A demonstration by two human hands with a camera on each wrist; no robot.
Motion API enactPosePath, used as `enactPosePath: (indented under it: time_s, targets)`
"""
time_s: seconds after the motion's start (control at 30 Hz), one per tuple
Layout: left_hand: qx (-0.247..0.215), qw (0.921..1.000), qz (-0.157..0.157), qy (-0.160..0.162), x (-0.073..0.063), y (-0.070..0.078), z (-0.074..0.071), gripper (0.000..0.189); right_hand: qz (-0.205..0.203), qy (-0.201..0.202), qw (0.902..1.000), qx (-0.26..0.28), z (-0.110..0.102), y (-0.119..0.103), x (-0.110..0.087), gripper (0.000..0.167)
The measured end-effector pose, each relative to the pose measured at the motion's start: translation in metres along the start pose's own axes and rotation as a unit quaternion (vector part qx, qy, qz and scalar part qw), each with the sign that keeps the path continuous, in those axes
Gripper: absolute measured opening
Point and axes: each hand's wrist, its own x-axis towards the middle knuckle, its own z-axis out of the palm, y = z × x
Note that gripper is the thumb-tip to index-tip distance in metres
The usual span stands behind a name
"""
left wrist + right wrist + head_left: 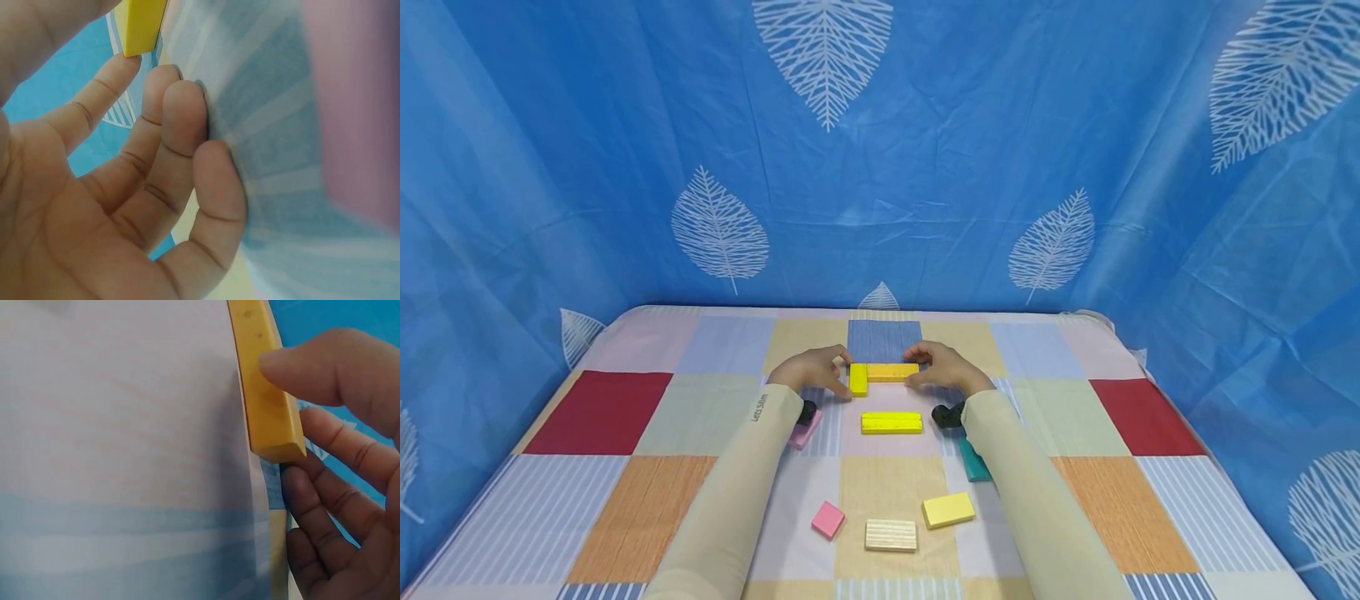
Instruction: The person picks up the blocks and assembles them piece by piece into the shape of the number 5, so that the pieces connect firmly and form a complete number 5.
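Toward the back of the table, a yellow block (858, 380) stands against the left end of a longer orange-yellow block (892, 372). My left hand (811, 369) pinches the yellow block between thumb and index finger; its other fingers rest by the cloth in the left wrist view. With the thumb on the near side and the index finger behind, my right hand (947, 367) grips the right end of the orange-yellow block, also seen close up in the right wrist view. A bright yellow block (891, 423) lies in front, between the wrists.
A pink block (806, 431) lies by the left wrist, a green block (974, 460) beside the right forearm. Closer in are a small pink block (828, 520), a striped wooden block (891, 536) and a pale yellow block (948, 510). A blue curtain (880, 167) surrounds the table.
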Motion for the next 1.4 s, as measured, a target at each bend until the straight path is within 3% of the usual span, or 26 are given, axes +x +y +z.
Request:
enactPosePath:
  time_s: [0.13, 0.3, 0.53, 0.7, 0.93, 1.23, 1.4]
  targets:
    - [-0.001, 1.0, 0.003, 0.0, -0.001, -0.001, 0.0, 0.065, -0.017, 0.001, 0.9999, -0.001, -0.002, -0.001, -0.005, 0.049]
    - [-0.012, 0.9998, 0.016, -0.004, -0.002, -0.002, 0.0, 0.067, -0.024, 0.003, 0.9973, 0.07, -0.008, 0.0, -0.012, 0.057]
    - [-0.015, 0.9998, 0.008, -0.002, -0.003, -0.001, 0.0, 0.069, -0.051, 0.061, 0.9821, 0.17, -0.015, 0.012, -0.03, 0.045]
    - [-0.013, 0.9998, 0.011, -0.005, -0.003, 0.0, 0.0, 0.069, -0.053, 0.108, 0.9727, 0.199, -0.024, 0.015, -0.049, 0.042]
    - [-0.013, 0.9999, 0.005, -0.003, -0.001, 0.0, 0.002, 0.068, -0.014, 0.139, 0.9685, 0.206, -0.04, 0.024, -0.07, 0.042]
    - [-0.006, 1.0, 0.003, -0.005, 0.001, 0.001, 0.003, 0.068, 0.074, 0.112, 0.9737, 0.184, -0.047, 0.043, -0.084, 0.04]
    - [-0.01, 0.9998, 0.016, -0.01, -0.003, 0.0, 0.001, 0.068, 0.092, 0.105, 0.9759, 0.168, -0.049, 0.051, -0.086, 0.041]
